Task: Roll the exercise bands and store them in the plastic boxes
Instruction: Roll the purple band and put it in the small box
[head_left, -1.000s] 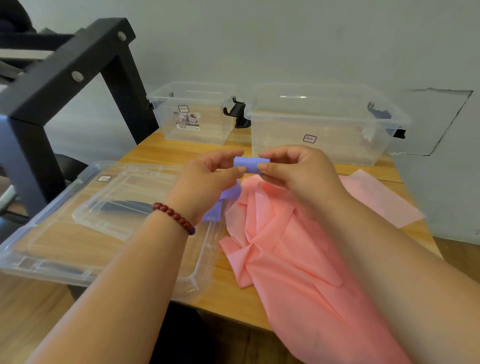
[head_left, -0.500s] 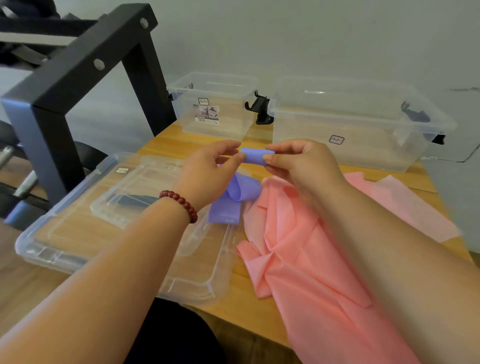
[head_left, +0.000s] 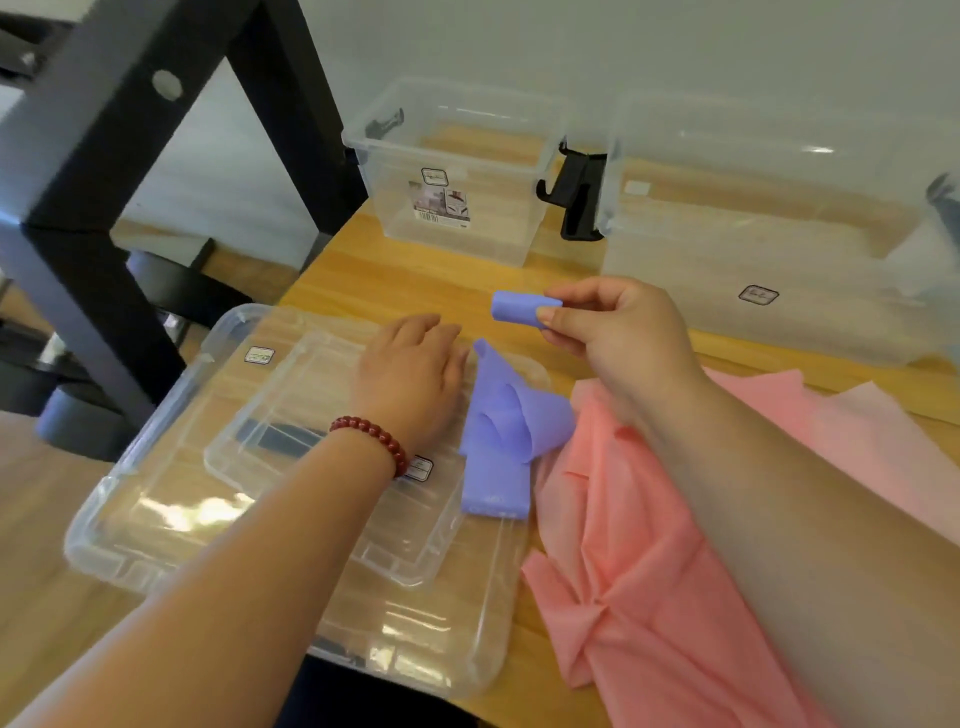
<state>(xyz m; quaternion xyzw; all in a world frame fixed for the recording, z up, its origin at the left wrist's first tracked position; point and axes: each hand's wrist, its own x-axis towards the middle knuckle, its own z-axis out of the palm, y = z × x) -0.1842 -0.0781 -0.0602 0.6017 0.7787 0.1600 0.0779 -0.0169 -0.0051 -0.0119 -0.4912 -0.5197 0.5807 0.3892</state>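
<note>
My right hand (head_left: 618, 332) pinches the rolled end of a blue exercise band (head_left: 522, 309) above the table. The band's loose tail (head_left: 501, 436) hangs down and lies folded over the edge of the clear lids. My left hand (head_left: 410, 379) has its fingers relaxed and rests on the lids just left of the tail, holding nothing. A pink band (head_left: 639, 545) lies crumpled under my right forearm. A small clear box (head_left: 457, 171) and a large clear box (head_left: 769, 249) stand at the back of the table.
Two clear lids (head_left: 218, 499) lie stacked at the front left of the wooden table (head_left: 395, 280). A black frame (head_left: 130, 156) rises on the left. A black clip (head_left: 579, 195) sits between the boxes. A pale pink sheet (head_left: 883, 431) lies at the right.
My left hand has let go of the blue roll and dropped onto the lids. My right hand alone holds the roll, and more of the blue tail has come loose.
</note>
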